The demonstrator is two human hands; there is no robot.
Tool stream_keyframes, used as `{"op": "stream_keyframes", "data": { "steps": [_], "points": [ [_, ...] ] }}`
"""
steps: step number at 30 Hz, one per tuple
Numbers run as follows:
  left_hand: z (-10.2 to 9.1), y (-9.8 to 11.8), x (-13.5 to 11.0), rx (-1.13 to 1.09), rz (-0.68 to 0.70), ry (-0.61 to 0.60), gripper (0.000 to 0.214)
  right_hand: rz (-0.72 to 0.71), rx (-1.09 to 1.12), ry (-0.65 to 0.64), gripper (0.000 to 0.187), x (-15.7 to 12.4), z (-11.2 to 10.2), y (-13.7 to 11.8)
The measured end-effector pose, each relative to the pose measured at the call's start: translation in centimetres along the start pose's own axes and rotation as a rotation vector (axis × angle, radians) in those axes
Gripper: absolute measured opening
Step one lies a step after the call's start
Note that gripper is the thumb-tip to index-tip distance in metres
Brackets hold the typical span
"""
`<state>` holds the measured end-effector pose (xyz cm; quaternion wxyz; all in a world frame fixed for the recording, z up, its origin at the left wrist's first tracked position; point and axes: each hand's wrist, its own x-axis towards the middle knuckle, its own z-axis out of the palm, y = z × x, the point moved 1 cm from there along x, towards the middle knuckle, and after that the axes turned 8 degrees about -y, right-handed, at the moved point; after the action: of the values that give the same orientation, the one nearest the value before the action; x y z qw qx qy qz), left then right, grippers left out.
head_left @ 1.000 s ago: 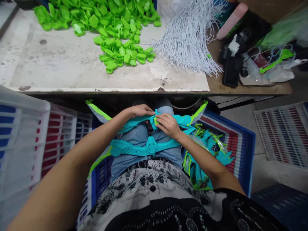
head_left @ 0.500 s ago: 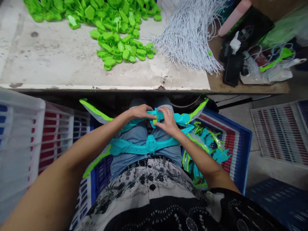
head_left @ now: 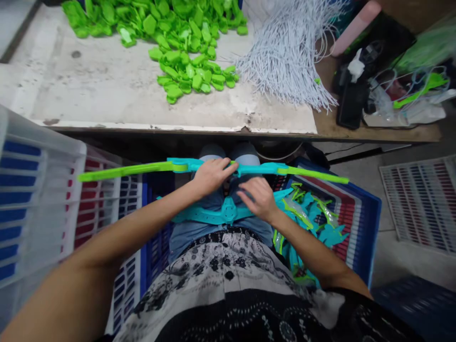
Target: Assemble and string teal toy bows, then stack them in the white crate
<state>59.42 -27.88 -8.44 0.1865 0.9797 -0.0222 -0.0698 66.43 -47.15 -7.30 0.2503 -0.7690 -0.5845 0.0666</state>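
My left hand grips the middle of a long toy bow with a teal centre and green limbs. The bow is held level above my lap, its tips reaching out over the crates on both sides. My right hand hovers just below the bow's centre with fingers loosely spread and nothing in them. A second teal bow piece lies across my lap under both hands. Small green plastic parts are heaped on the worktable ahead.
The worn white worktable stands ahead, with a bundle of white strings and dark clutter at its right. A white crate is at my left. A blue crate with more teal and green pieces is at my right.
The bow's limbs went from angled to a straight level line. My right hand let go of its centre and dropped below it. My left hand keeps hold.
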Motion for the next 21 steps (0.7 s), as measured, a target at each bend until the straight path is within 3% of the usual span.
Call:
{"op": "stream_keyframes", "data": {
  "steps": [2,4,6,9,13,15,18,21],
  "points": [
    [1.2,0.1,-1.0,0.071,0.012,0.057,0.045,-0.097,0.036,-0.064,0.015,-0.2,-1.3,-1.0],
    [2.4,0.2,-1.9,0.075,0.016,0.086,0.048,-0.115,0.012,-0.038,0.016,1.4,-2.4,-1.1],
    [3.1,0.8,-3.0,0.022,-0.002,0.125,0.045,-0.095,-0.042,0.030,0.020,5.0,-3.3,-0.3],
    [3.6,2.6,-4.7,-0.186,-0.125,0.139,0.039,-0.060,-0.125,0.093,0.029,13.7,-3.4,1.5],
    [4.8,4.4,-5.8,-0.571,-0.328,-0.203,0.054,-0.051,-0.203,0.093,0.030,26.3,-1.2,3.9],
    [5.4,4.3,-5.6,-0.677,-0.357,-0.322,0.057,-0.046,-0.220,0.052,0.031,30.8,0.3,4.7],
    [5.9,3.6,-5.2,-0.760,-0.334,-0.330,0.049,-0.079,-0.194,0.026,0.029,34.2,1.7,5.2],
    [6.0,3.1,-4.9,-0.804,-0.351,-0.316,0.043,-0.134,-0.135,0.055,0.033,33.5,1.3,5.2]
  ]
}}
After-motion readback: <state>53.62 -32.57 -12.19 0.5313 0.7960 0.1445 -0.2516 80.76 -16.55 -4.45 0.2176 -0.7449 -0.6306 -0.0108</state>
